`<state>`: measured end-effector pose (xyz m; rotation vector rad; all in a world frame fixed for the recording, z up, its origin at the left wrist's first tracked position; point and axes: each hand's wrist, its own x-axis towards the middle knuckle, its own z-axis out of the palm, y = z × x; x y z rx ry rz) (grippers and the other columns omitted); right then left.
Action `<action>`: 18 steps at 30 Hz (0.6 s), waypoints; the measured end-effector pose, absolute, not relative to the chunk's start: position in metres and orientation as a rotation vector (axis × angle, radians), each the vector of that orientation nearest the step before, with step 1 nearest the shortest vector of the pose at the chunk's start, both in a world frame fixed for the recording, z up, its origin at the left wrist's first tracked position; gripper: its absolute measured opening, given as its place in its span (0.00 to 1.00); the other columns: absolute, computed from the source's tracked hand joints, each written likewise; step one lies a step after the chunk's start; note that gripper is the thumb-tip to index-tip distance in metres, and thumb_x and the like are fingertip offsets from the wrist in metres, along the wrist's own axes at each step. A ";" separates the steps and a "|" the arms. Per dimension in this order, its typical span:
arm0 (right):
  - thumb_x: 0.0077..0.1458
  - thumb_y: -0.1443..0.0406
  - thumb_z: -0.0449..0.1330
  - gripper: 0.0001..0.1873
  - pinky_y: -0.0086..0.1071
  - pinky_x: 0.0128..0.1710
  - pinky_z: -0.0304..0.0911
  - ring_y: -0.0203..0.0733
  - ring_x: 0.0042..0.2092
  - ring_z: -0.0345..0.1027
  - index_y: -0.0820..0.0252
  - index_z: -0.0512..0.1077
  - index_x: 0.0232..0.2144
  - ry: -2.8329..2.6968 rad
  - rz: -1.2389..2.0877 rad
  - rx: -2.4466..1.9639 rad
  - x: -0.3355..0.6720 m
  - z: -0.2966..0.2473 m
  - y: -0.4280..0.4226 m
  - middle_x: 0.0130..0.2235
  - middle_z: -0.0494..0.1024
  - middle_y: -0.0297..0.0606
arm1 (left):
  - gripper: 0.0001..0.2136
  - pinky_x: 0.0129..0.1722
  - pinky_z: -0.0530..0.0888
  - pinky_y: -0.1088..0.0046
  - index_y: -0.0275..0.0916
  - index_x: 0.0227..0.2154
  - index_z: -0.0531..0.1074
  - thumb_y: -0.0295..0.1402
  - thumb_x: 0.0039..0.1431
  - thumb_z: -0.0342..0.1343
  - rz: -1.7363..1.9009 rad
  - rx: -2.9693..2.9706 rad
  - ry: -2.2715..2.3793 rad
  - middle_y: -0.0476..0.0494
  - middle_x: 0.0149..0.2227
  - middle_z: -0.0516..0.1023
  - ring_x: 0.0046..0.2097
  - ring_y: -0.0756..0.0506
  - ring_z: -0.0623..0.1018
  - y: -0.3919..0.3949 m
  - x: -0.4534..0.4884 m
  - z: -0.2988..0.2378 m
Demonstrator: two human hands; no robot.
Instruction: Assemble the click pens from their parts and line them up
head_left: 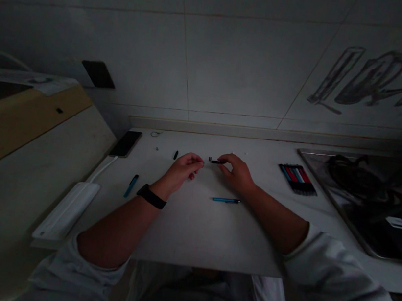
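My left hand (183, 169), with a black band on the wrist, is closed in a pinch above the white counter. Something tiny may be at its fingertips, too small to name. Opposite it, my right hand (237, 174) grips a short black pen part (216, 162) between thumb and fingers, its end pointing left. A small dark piece (210, 158) shows between the two hands. Left of my left hand lies another short black piece (175, 155). Below my right hand rests a slim blue pen (224, 200). A blue pen part with a black end (131, 186) lies farther left.
A row of several coloured pens (297, 179) lies at right, beside the gas stove (357, 200). At left are a phone (126, 144), a white power strip (67, 211) and a large box-like object (27, 147). A thin ring (155, 134) sits near the tiled wall.
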<state>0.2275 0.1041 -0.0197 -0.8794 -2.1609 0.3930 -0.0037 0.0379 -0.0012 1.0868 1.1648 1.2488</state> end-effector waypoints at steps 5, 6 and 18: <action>0.65 0.62 0.61 0.07 0.42 0.48 0.69 0.48 0.44 0.75 0.56 0.76 0.43 -2.141 0.360 -0.794 0.223 -0.022 0.099 0.42 0.82 0.42 | 0.14 0.22 0.65 0.78 0.39 0.35 0.75 0.39 0.50 0.69 1.231 1.167 1.170 0.49 0.31 0.74 0.28 0.52 0.71 0.039 -0.002 -0.004; 0.65 0.62 0.61 0.06 0.42 0.48 0.69 0.48 0.44 0.75 0.56 0.76 0.43 -2.148 0.352 -0.776 0.222 -0.023 0.098 0.42 0.82 0.42 | 0.14 0.22 0.65 0.78 0.38 0.35 0.75 0.39 0.50 0.70 1.226 1.182 1.164 0.49 0.30 0.74 0.28 0.52 0.70 0.039 -0.002 -0.005; 0.67 0.63 0.60 0.06 0.43 0.49 0.68 0.49 0.45 0.74 0.55 0.76 0.44 -2.223 0.289 -0.659 0.223 -0.018 0.093 0.42 0.81 0.43 | 0.14 0.22 0.66 0.78 0.37 0.37 0.76 0.40 0.52 0.68 1.204 1.316 1.209 0.49 0.30 0.73 0.28 0.51 0.72 0.037 -0.002 -0.007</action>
